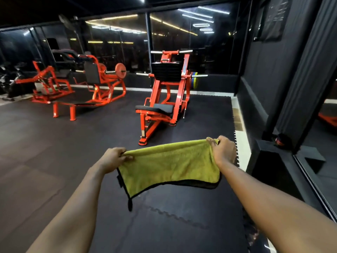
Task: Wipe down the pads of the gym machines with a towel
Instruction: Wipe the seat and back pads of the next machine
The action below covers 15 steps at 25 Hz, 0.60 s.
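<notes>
A yellow-green towel (169, 167) with a black edge hangs stretched between my hands in front of me. My left hand (114, 158) pinches its left top corner, and my right hand (223, 150) grips its right top corner. Straight ahead stands an orange leg-press machine (164, 92) with a black seat pad (156, 108) low at its front and a black foot plate (166, 71) higher up. The machine is a few steps beyond the towel, not touching it.
Two more orange machines (102, 79) with black pads and a low orange bench (65, 108) stand at the back left. Black rubber mats (54, 143) cover the floor. A dark wall, a ledge (269, 152) and a mirror run along the right. Windows line the back.
</notes>
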Tool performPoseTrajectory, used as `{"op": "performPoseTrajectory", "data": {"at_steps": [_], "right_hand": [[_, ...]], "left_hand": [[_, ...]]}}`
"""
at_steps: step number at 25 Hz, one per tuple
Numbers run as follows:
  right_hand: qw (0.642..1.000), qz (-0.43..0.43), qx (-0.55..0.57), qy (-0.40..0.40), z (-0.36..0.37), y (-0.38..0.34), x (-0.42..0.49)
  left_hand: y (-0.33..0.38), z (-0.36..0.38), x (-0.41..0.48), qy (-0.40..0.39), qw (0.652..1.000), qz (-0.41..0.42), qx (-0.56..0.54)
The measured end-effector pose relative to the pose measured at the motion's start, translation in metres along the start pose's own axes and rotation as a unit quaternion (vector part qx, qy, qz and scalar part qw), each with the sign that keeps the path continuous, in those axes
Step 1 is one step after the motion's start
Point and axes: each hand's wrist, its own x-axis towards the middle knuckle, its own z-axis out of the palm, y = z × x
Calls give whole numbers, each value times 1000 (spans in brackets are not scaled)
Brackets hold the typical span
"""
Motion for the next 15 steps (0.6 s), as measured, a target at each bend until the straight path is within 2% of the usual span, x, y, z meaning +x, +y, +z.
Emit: {"op": "performPoseTrajectory", "data": {"at_steps": [2, 4, 8, 11, 13, 15], "right_hand": [[1000, 8, 3, 25, 33, -13, 47], [999, 21, 5, 43, 58, -15, 94], [990, 78, 58, 106, 98, -3, 181], [981, 96, 92, 142, 128, 8, 258], [984, 104, 82, 122, 151, 23, 322], [989, 123, 54, 66, 170, 36, 386]], "left_hand": [[-5, 4, 65, 89, 993, -17, -75], [-2, 3, 131, 152, 984, 4, -94], [23, 7, 242, 148, 980, 28, -126], [44, 22, 316, 213, 966, 38, -144], [64, 42, 374, 228, 959, 17, -169], [83, 61, 427, 201, 968, -39, -143]]}}
